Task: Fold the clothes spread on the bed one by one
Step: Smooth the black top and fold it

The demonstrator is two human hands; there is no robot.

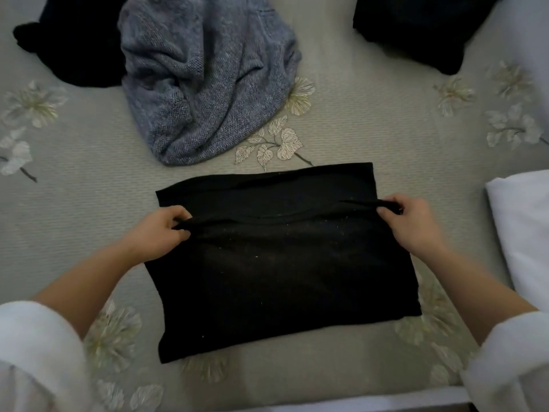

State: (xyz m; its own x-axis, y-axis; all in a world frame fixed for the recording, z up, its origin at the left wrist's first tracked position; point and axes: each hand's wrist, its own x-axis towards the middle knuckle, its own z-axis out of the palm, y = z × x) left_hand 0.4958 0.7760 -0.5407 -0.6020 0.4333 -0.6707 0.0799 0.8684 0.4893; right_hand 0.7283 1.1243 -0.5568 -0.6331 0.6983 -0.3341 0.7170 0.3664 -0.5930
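Note:
A black garment (282, 272) lies flat as a rough rectangle on the bed (371, 120), near its front edge. My left hand (160, 230) pinches the garment's left edge about a third of the way down from the far edge. Level with it on the right edge, my right hand (413, 224) pinches the cloth. A raised crease runs across the cloth between the two hands. A crumpled grey-blue knit sweater (205, 78) lies farther back, left of centre.
A black garment (74, 43) is heaped at the far left and another dark garment (421, 28) at the far right. White fabric (523, 227) lies along the right side. The bed cover is grey-green with flower prints. The bed's front edge (356, 402) is at the bottom.

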